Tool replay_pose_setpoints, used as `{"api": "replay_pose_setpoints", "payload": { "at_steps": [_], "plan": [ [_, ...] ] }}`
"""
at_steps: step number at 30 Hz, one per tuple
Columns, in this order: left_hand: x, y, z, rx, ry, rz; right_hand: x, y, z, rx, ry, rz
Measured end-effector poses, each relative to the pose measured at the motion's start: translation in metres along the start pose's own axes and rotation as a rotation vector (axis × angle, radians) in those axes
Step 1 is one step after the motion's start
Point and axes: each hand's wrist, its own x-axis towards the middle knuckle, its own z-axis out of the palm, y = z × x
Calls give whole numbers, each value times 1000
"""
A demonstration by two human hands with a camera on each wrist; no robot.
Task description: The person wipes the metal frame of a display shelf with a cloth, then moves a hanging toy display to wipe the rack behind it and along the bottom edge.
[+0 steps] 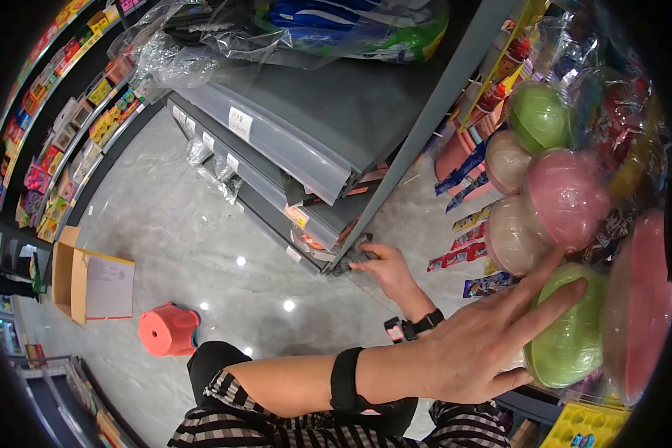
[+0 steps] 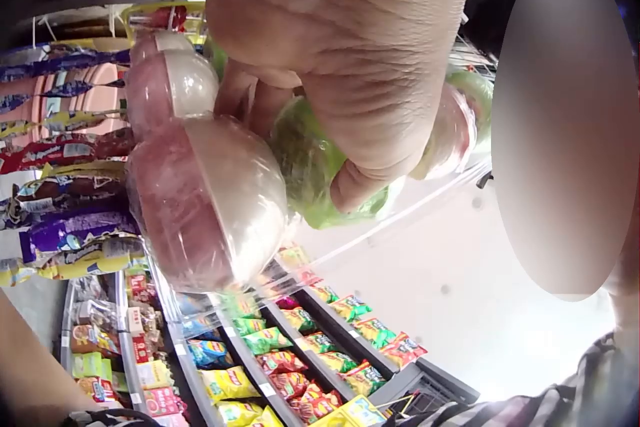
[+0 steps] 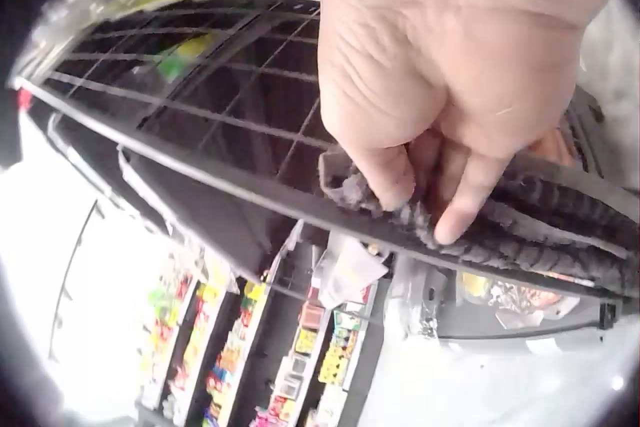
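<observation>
In the head view my left hand [image 1: 455, 355] reaches right across my lap to the wrapped round containers, fingers spread and fairly straight over a green container [image 1: 567, 328]. Its thumb lies low against the container's side. From the left wrist view, my left hand [image 2: 345, 57] overlaps the same green container [image 2: 305, 162], beside a pink-and-white one [image 2: 205, 212]. My right hand [image 1: 390, 272], lower down, pinches a dark grey fuzzy cloth [image 1: 349, 259] by the corner of the grey shelf unit. The right wrist view has the cloth [image 3: 545, 217] bunched along a dark shelf edge [image 3: 230, 177] beneath thumb and fingers.
A pink container [image 1: 567, 196] and hanging candy sachets [image 1: 455, 257] crowd the right. The grey shelf [image 1: 328, 97] carries clear plastic bags on top. A red stool [image 1: 168, 328] and an open cardboard box [image 1: 97, 280] stand on the shiny floor, with stocked shelves at left.
</observation>
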Motion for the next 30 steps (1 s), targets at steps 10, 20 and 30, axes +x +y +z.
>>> {"api": "replay_pose_setpoints", "payload": {
  "at_steps": [10,20,30],
  "plan": [
    [-3,-5,0,6,24,18,-10,44,2,-475,143,-325],
    [0,1,-6,14,-37,-53,27,25,33,-964,176,-291],
    [-1,-6,2,24,-10,-21,27,40,6,-82,-55,104]
  ]
}}
